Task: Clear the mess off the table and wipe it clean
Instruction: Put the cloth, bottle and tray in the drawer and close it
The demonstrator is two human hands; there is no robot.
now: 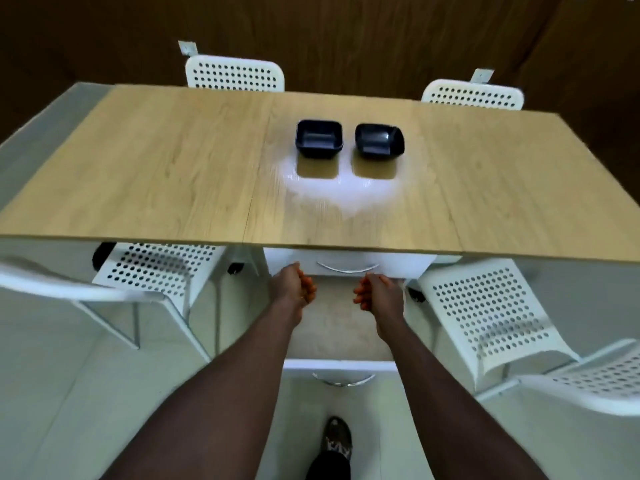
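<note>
The table [173, 161] carried two dark bowls side by side near its centre: the left bowl [319, 138] and the right bowl [379, 140]. A white powder spill [341, 194] lay on the tabletop, just in front of and around the bowls. Below the near table edge, a lower drawer [341, 367] stood pulled out. The left hand [292, 285] and the right hand [379, 292] hovered above that drawer, palms facing each other, fingers loosely curled. Each appeared to hold nothing, though motion blur limited certainty. White perforated chairs [485, 306] stood around the table
</note>
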